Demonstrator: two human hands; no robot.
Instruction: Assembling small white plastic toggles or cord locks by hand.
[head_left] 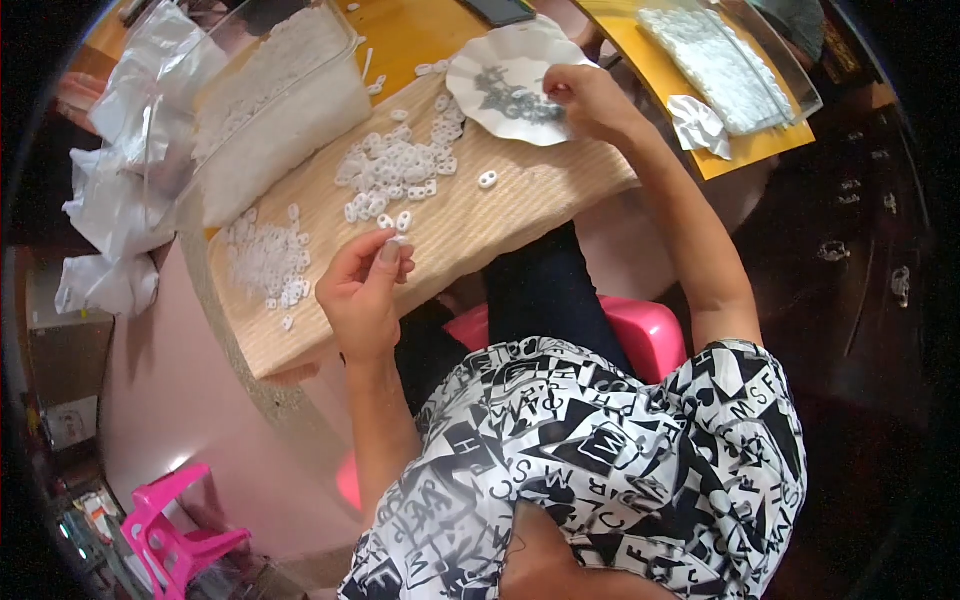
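My left hand [362, 290] is closed in a pinch at the front of the cloth-covered work surface. Between its thumb and fingertips is a small white plastic piece [398, 240], partly hidden by the fingers. Just beyond lies a loose pile of white two-holed oval plastic pieces [395, 165]. My right hand [592, 103] reaches over a white scalloped plate [478, 62], which holds a heap of tiny grey metal-looking parts [510, 100]. Its fingers are bent together; whatever they pinch is too small to make out. One white oval piece [487, 179] lies apart, near the plate.
A second pile of small translucent and white pieces [265, 262] lies at the left of the cloth [470, 235]. Behind it stands a large clear bin [285, 110] full of white pieces. Crumpled plastic bags [120, 190] hang at far left. A pink stool [180, 530] stands lower left.
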